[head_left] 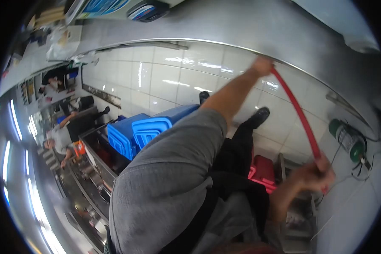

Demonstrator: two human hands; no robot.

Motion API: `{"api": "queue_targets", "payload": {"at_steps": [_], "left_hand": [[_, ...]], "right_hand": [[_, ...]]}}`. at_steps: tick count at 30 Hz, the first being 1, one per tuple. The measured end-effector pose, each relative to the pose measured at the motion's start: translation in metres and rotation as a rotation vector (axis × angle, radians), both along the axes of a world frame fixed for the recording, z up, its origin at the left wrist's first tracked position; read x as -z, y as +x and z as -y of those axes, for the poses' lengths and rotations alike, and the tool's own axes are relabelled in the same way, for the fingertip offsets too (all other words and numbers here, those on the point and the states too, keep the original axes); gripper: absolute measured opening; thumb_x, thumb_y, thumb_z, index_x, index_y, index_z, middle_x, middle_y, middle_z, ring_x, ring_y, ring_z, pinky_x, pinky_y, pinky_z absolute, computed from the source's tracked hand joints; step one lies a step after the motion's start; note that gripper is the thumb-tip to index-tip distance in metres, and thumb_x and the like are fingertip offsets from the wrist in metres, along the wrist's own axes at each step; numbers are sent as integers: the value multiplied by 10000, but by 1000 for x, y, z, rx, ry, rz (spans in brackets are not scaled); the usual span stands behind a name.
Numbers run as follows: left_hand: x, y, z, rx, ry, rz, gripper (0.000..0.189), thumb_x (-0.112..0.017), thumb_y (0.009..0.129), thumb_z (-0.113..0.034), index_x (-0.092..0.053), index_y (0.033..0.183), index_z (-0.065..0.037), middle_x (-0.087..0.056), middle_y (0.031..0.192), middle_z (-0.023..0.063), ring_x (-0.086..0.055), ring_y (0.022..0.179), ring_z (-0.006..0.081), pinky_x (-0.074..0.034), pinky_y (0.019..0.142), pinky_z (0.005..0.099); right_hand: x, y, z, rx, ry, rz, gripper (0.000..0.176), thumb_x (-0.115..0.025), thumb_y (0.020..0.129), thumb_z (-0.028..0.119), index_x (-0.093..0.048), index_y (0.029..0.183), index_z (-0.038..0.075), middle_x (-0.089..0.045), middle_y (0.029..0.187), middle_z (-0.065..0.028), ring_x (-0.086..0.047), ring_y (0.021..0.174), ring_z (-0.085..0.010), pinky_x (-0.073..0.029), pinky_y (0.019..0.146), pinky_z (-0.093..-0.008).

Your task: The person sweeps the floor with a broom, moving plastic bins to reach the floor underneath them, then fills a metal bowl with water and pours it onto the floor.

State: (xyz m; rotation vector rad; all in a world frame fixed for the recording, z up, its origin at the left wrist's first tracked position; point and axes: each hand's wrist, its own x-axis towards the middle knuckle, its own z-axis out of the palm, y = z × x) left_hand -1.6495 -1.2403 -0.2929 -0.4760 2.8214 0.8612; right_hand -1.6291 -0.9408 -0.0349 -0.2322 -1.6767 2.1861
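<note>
A long red strip [298, 108] runs between my two hands, slightly bowed; I cannot make out whether it is a strap, a hose or something else. My left hand [263, 66] is closed round its upper end, near the rim of the steel counter [224, 25]. The lower end is in my right hand [318, 174], closed and smeared by motion. A little of the red shows below the right hand's fingers. Beside that hand, toward my legs, is a red plastic bin [262, 171].
Two blue bins [123, 134] stand left of my arm. A green gas cylinder [347, 139] with cables lies at the right. My shoes [258, 117] are on the white tiled floor [169, 76]. Co-workers [61, 137] are at the far left, beside kitchen equipment.
</note>
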Motion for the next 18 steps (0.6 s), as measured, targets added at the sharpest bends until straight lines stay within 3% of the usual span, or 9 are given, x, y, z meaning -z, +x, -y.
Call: {"api": "queue_targets", "payload": {"at_steps": [1,4,6,9,12,14,15,17,18], "left_hand": [[32,35,49,-56,-122,-102,305,-616,786,-266,-612,973,-25,-611,991,197,-571,960,353,-429,875,452],[6,129,137,-149,-299,294,355,-668,760,-318,-609,973,-40,-606,1029,144,-471,1147,329,-363,974,406],[4,171,147,-142,-370,347,327,-659,767,-330,-615,901,-35,-608,1014,154,-491,1106,336,-363,969,422],[-1,164,121,-170,-182,-22,237,-642,778,-261,-622,815,-29,-624,890,166,-543,992,337,-368,944,432],[-73,110,67,-241,-115,-389,147,-661,723,-176,-618,727,-36,-602,775,138,-563,825,335,-393,852,441],[-116,80,32,-146,-114,-499,126,-615,635,-100,-688,726,-149,-620,790,101,-585,836,287,-436,803,416],[-147,72,19,-97,-54,-419,166,-620,613,-131,-707,739,-197,-635,786,82,-606,832,262,-463,754,412],[-172,60,-9,5,105,-453,171,-624,564,-178,-696,717,-154,-650,710,92,-635,730,274,-491,672,422],[-188,61,-20,7,191,-414,137,-624,556,-188,-679,667,-128,-641,668,115,-635,668,298,-499,631,435]], "right_hand": [[22,18,28,-211,-116,35,183,-476,824,111,-474,679,0,-529,623,-118,-560,621,-233,-524,719,-455],[42,59,92,-656,-104,192,77,-492,871,35,-483,799,13,-585,730,-159,-610,768,-291,-433,878,-549],[28,74,112,-731,-69,182,110,-500,882,62,-475,785,17,-583,724,-159,-609,764,-289,-434,875,-555],[5,41,82,-673,-102,119,135,-500,887,85,-466,778,12,-579,717,-155,-607,748,-281,-448,869,-541],[-63,20,32,-414,120,-21,262,-513,888,182,-472,689,17,-531,646,-114,-548,643,-251,-502,747,-497],[-130,19,16,-358,205,-265,277,-456,900,195,-433,674,35,-492,594,-89,-473,535,-182,-432,553,-336],[-165,21,-1,-340,283,-311,331,-465,910,206,-498,629,35,-522,603,-77,-549,595,-229,-505,711,-427],[-236,39,43,-582,311,-757,296,-491,930,289,-358,722,126,-366,554,10,-370,423,-115,-365,377,-287],[-265,38,54,-563,398,-825,295,-420,957,274,-374,718,108,-333,495,10,-344,359,-110,-379,323,-279]]}}
